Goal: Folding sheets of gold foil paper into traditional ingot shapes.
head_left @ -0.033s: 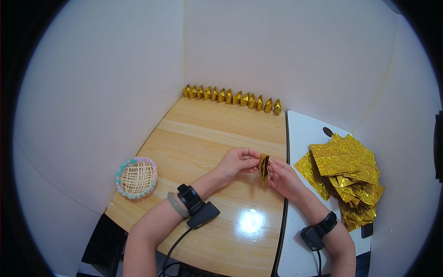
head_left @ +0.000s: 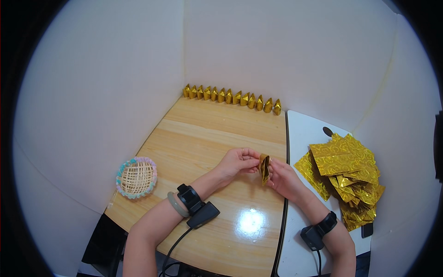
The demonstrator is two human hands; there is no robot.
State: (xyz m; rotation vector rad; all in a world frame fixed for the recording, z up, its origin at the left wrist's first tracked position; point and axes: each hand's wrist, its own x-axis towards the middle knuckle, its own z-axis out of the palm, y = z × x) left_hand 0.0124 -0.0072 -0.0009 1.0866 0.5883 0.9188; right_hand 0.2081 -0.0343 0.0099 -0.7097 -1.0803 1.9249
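Observation:
Between my hands, above the right side of the wooden table, is a folded piece of gold paper (head_left: 264,169), held on edge with its layers gaping slightly. My left hand (head_left: 240,162) pinches its left side near the top. From the other side, the fingers of my right hand (head_left: 284,178) are closed on its right edge. Several folded gold paper ingots (head_left: 229,96) stand in a row along the table's far edge. A loose pile of gold patterned paper sheets (head_left: 346,157) lies to the right of my right hand.
A small woven basket (head_left: 137,178) with a pastel rim sits at the left edge of the wooden table (head_left: 194,143). The paper pile rests on a white board (head_left: 300,231). White walls (head_left: 286,46) enclose the back and sides. Cables (head_left: 173,247) trail from my wrist straps.

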